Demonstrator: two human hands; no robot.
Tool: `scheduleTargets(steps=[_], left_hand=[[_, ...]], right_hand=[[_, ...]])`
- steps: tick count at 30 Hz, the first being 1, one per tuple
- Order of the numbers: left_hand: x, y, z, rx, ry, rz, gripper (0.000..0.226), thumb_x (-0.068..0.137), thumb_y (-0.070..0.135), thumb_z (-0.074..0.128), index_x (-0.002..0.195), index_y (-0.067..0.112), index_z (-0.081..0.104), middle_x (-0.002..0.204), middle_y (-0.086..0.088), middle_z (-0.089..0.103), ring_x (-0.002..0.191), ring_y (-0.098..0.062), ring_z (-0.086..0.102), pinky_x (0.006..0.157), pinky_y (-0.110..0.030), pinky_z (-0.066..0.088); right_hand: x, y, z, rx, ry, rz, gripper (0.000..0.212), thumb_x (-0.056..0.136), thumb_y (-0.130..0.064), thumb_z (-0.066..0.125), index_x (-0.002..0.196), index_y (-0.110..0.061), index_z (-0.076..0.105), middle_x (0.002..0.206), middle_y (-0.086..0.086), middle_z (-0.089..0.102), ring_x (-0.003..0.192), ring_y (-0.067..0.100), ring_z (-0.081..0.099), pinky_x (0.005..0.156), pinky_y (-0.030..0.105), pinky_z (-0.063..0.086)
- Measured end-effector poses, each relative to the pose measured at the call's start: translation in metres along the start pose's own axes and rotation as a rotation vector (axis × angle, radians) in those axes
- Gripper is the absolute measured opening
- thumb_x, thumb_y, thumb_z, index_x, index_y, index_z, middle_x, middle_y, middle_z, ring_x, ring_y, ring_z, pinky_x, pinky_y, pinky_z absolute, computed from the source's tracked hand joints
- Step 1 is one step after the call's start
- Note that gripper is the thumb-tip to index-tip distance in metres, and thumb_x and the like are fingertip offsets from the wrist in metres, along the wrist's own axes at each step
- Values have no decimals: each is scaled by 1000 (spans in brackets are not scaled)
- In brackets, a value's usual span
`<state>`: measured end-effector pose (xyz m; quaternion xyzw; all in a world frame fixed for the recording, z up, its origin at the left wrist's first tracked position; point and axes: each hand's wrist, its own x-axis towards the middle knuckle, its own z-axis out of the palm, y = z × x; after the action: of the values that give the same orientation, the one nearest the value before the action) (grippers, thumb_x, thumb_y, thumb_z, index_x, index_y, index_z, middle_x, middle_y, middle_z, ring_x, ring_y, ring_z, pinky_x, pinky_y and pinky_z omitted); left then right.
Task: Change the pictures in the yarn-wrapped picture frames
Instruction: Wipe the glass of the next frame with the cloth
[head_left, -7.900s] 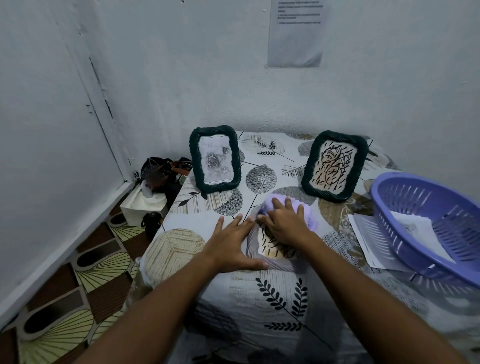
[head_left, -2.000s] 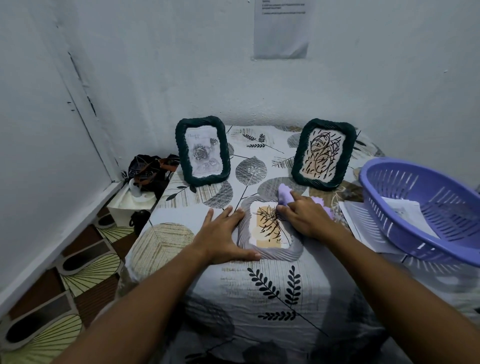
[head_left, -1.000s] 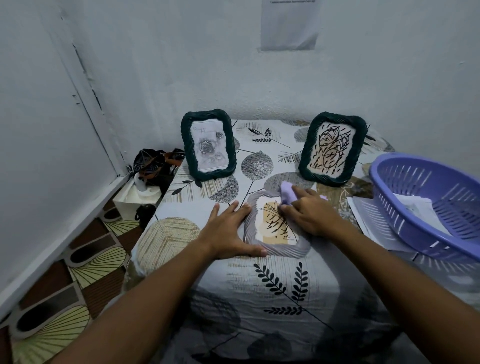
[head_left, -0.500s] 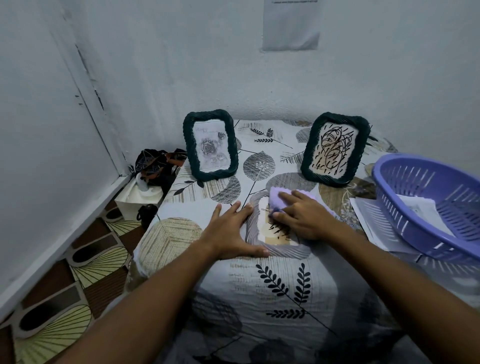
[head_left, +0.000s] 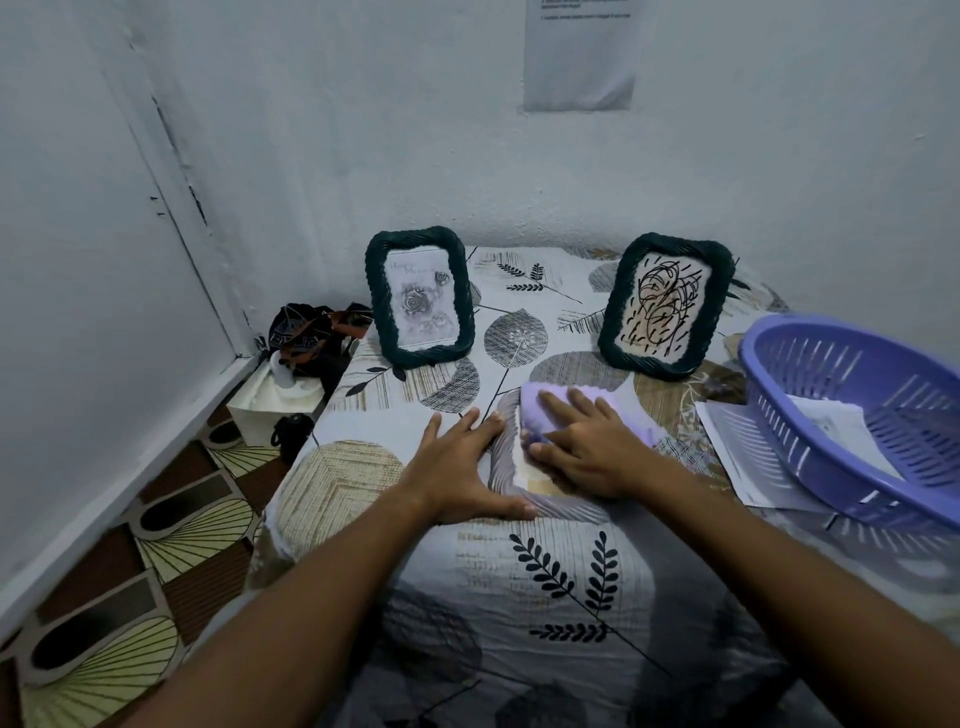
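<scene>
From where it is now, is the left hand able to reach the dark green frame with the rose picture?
Probably yes. The left hand lies flat beside the grey frame, and only bare tablecloth lies between it and the rose frame standing upright beyond it. It would have to let go of the grey frame.

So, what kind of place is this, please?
Probably a corner of a home room: a table under a leaf-print cloth stands against plain white walls, with patterned floor tiles and two standing picture frames on it.
</scene>
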<state>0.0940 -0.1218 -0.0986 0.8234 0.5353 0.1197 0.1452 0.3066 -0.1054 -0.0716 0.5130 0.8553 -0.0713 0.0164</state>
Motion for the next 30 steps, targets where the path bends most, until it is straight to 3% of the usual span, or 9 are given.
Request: scheduleTargets(steps=[5, 9, 14, 21, 25, 27, 30], left_hand=[[1, -2, 1, -11, 6, -6, 131, 46, 95, 50, 152, 25, 20, 160, 2, 19, 147, -9, 6, 119, -48, -5], [-1, 1, -2, -24, -3, -12, 127, 50, 90, 57, 152, 24, 19, 160, 1, 18, 147, -11, 6, 120, -47, -6], [-3, 4, -4, -14, -5, -24, 123, 54, 85, 62, 153, 24, 20, 160, 1, 17, 147, -11, 6, 120, -46, -6], [-3, 3, -3, -6, -6, -13, 128, 49, 91, 54, 153, 24, 18, 160, 0, 17, 147, -10, 6, 120, -45, -6], [-4, 6, -6, -21, -14, -22, 129, 48, 89, 54, 153, 24, 18, 160, 1, 16, 147, -12, 7, 120, -45, -6], [-3, 4, -5, -28, -9, -16, 132, 45, 93, 49, 153, 24, 18, 160, 1, 17, 147, -11, 7, 120, -46, -6], [-2, 4, -5, -21, -9, -16, 131, 45, 93, 49, 153, 24, 18, 160, 0, 17, 147, -11, 7, 119, -45, -7]], right_hand=[[-22, 18, -7, -7, -32, -72, 77, 83, -76, 2, 135, -43, 47, 161, -2, 2, 148, 27, -2, 119, 44, 10], [-10, 24, -15, -53, -34, 30, 49, 97, -58, 23, 135, -40, 50, 161, 3, -2, 148, 31, -1, 117, 46, 11], [10, 9, -9, -10, -27, 19, 50, 99, -55, 27, 134, -32, 54, 161, 2, -5, 148, 32, -3, 118, 51, 3], [-30, 3, -1, 23, -59, -155, 51, 97, -58, 21, 139, -41, 44, 160, -4, -3, 148, 22, -9, 118, 44, -3], [-43, 16, -7, 4, -54, -147, 90, 74, -83, -9, 136, -46, 45, 161, -5, 1, 148, 22, -3, 118, 42, 2], [-40, 21, -11, -31, -35, -91, 99, 67, -84, -15, 136, -46, 45, 161, -3, 0, 148, 24, -2, 118, 41, 4], [-26, 25, -13, -61, -17, -1, 69, 86, -71, 7, 136, -43, 46, 161, 1, -3, 148, 28, -1, 118, 44, 7]])
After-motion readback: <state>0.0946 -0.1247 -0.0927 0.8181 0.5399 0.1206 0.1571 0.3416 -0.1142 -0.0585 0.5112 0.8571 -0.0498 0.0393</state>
